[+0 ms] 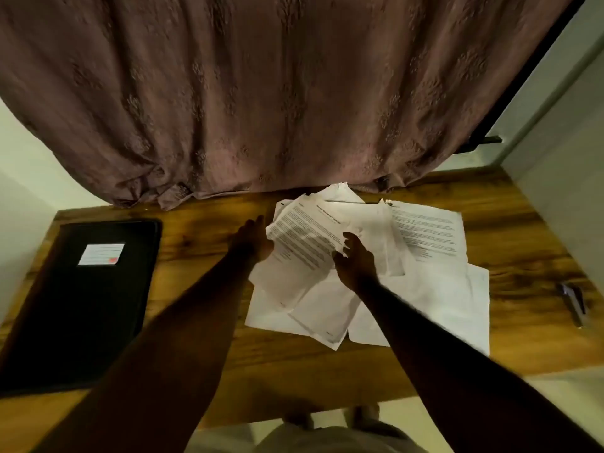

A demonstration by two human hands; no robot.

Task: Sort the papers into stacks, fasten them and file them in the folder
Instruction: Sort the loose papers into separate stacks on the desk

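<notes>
Head view: loose papers (425,289), likely light, floppy, slippery.
Left hand (253,240) flat-fingered at top sheet (304,237) edge; right hand (354,261) pinches opposite edge; best gripped by margins.

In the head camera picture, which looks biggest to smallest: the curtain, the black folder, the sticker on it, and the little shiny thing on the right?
1. curtain
2. black folder
3. The label and the small shiny tool look close in size, so I won't rank them.

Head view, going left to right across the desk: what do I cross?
Black folder → left hand → lifted papers between the hands → right hand → flat printed sheet → small dark tool.
</notes>
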